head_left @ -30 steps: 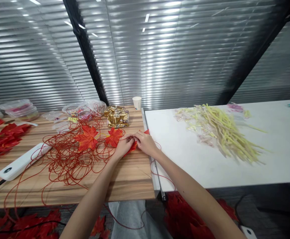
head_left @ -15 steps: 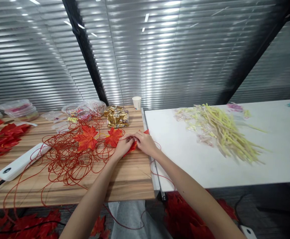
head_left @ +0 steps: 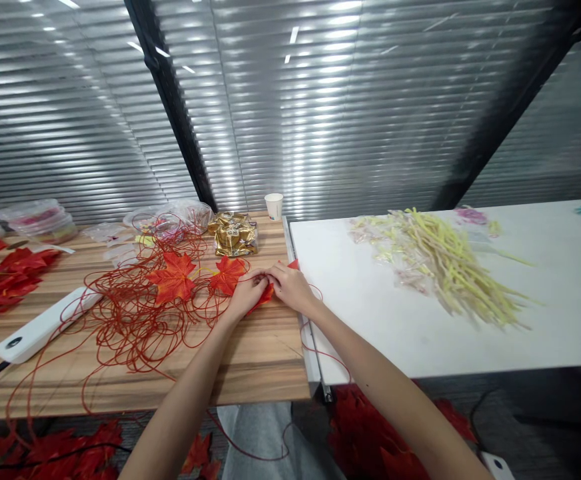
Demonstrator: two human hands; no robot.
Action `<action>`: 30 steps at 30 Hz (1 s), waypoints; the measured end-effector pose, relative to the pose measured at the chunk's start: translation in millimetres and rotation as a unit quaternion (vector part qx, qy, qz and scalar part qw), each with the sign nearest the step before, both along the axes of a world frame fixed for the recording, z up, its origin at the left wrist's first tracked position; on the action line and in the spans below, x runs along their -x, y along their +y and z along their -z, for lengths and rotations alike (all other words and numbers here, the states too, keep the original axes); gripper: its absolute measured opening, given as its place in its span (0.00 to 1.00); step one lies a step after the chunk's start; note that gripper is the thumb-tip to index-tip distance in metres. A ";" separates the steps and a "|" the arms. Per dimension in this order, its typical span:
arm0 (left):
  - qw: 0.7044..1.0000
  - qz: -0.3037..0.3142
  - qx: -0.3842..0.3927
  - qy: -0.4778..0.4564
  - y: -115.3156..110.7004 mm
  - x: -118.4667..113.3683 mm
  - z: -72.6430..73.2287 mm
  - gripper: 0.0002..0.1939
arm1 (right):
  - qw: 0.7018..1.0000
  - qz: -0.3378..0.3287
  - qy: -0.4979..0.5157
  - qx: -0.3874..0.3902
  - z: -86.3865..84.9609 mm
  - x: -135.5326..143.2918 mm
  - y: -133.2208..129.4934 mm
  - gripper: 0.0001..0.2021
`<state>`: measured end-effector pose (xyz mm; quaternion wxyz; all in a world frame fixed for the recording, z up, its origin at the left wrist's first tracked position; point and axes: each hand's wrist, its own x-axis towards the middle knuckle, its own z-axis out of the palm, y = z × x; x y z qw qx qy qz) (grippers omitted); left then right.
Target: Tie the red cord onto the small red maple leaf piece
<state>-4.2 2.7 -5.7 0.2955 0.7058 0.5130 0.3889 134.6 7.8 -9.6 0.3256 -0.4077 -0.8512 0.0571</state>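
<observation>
Both hands meet at the wooden table's (head_left: 250,360) right edge: the left hand (head_left: 247,293) and right hand (head_left: 290,287) pinch a red cloth leaf (head_left: 267,295) between closed fingertips. Two more orange-red maple leaves (head_left: 174,277) lie just left of the hands, flat on a tangle of thin red wire (head_left: 130,320). Behind them sit one crinkled gold foil pack (head_left: 234,235) and one paper cup (head_left: 274,206).

Both hands (head_left: 270,288) pinch a red leaf (head_left: 266,293).

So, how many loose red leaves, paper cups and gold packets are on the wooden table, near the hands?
Red leaves: 3 (two flat, one under both hands)
Paper cup: 1
Gold packet: 1
Total: 5
</observation>
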 end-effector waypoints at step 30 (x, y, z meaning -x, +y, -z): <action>0.999 0.023 -0.023 0.036 1.3 1.4 1.4 0.12 | 0.999 0.004 -0.021 0.030 -3.0 0.4 -1.7 0.11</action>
